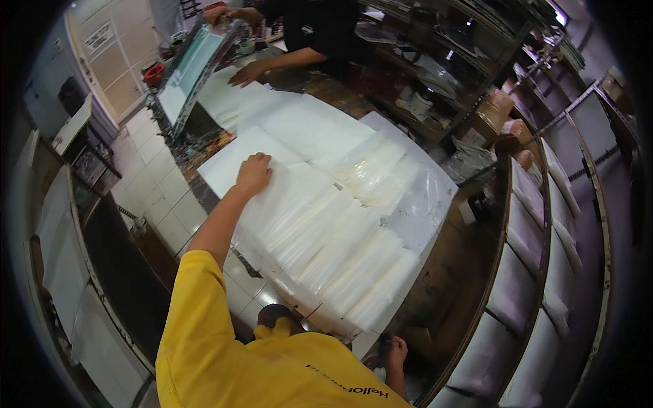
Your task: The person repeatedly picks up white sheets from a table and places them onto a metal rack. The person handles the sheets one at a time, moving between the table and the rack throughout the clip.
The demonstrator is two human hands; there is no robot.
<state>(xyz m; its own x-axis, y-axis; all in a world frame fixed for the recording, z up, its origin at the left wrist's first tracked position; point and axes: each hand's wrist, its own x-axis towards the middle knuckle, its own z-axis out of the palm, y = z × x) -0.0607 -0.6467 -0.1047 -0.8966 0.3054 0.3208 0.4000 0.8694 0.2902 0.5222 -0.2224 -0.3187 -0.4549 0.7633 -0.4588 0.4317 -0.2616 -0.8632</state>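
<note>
Left hand (254, 175) laid on white sheet (228, 163) on worktable (333, 86), fingers bent; whether sheet is pinched cannot be told. Right hand (395, 353) held low, grip unclear. Sheet handling apparently under way; edge grip probably needed next.

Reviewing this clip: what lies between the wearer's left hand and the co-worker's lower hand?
In the head view, overlapping white sheets fill the stretch between the left hand and the co-worker's lower hand.
</note>
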